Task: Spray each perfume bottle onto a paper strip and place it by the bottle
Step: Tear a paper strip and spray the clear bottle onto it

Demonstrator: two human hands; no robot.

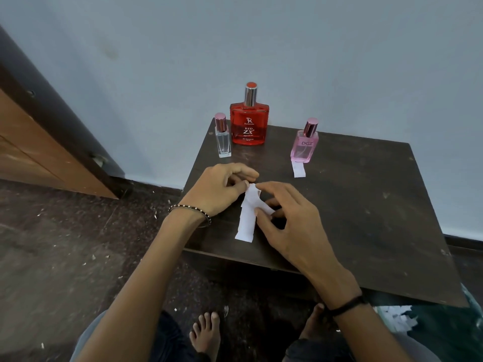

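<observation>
Three perfume bottles stand at the far edge of a small dark table (pixel 366 205): a slim clear bottle (pixel 223 138) on the left, a large red bottle (pixel 249 121) in the middle, a pink bottle (pixel 304 145) on the right. One white paper strip (pixel 299 169) lies just in front of the pink bottle. My left hand (pixel 219 189) pinches the top of a stack of white paper strips (pixel 247 220) near the table's front left. My right hand (pixel 285 220) holds the same strips from the right with thumb and fingers.
A pale wall rises behind the table. A wooden door and dark frame (pixel 52 142) stand at the left. The dark floor (pixel 65 257) has scattered debris. My bare feet (pixel 205 333) are below the table edge, and paper scraps (pixel 397 317) lie at the lower right.
</observation>
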